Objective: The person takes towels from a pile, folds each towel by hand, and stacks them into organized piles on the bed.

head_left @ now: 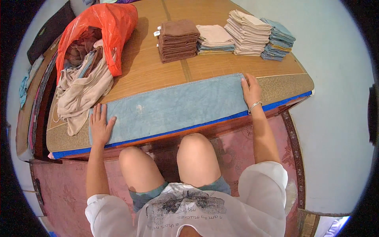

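A light blue towel point(177, 106) lies as a long flat strip along the near edge of the mat-covered bed, with a small pale patch left of its middle. My left hand point(102, 124) rests flat on the towel's left end, fingers spread. At the opposite end, my right hand point(251, 91) lies on the towel's far right corner, fingers stretched and a bracelet on the wrist. Neither hand grips the cloth. Just beyond my left hand, a beige cloth point(81, 96) spills out of a red plastic bag point(118, 29) stuffed with crumpled cloths.
Folded stacks stand at the back right: brown towels point(178, 41), a low beige-topped pile point(214, 37), a tall beige pile point(248, 33) and a blue pile point(278, 39). The bed's tan mat point(146, 59) has a blue-trimmed near edge. Below lies a pink patterned carpet point(71, 185).
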The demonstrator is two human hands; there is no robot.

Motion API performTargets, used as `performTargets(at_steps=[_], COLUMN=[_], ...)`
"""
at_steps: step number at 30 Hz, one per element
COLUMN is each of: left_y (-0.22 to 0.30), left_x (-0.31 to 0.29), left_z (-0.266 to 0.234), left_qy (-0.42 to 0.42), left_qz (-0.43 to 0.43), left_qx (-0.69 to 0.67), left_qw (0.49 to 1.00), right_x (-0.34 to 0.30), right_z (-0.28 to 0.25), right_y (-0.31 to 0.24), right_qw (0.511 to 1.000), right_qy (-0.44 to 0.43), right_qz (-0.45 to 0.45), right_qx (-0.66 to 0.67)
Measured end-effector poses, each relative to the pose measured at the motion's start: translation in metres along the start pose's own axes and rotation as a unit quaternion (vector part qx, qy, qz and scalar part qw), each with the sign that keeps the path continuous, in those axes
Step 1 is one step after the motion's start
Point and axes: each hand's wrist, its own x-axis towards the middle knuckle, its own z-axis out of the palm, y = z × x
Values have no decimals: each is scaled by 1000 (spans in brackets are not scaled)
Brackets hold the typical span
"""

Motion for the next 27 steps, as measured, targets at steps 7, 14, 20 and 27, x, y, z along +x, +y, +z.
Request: performTargets(at_steps=[7,14,20,27], left_y=[2,0,-2,-3], left_x=[-5,-3,-2,-4], left_z=[-1,3,6,6], left_qy=[0,13,31,40], left_qz=[-13,-4,6,7], left_qx=[-13,-6,-7,-18], left_qw=[1000,1000,999,999], right_x=[12,20,21,-6], right_z=[1,13,13,28], right_y=[-18,-11,-22,-59], right_qw=[970,977,967,983], right_qy=[12,71,80,-47], right_qz=[120,78,51,-119], right_qx=[-209,-185,-235,-133])
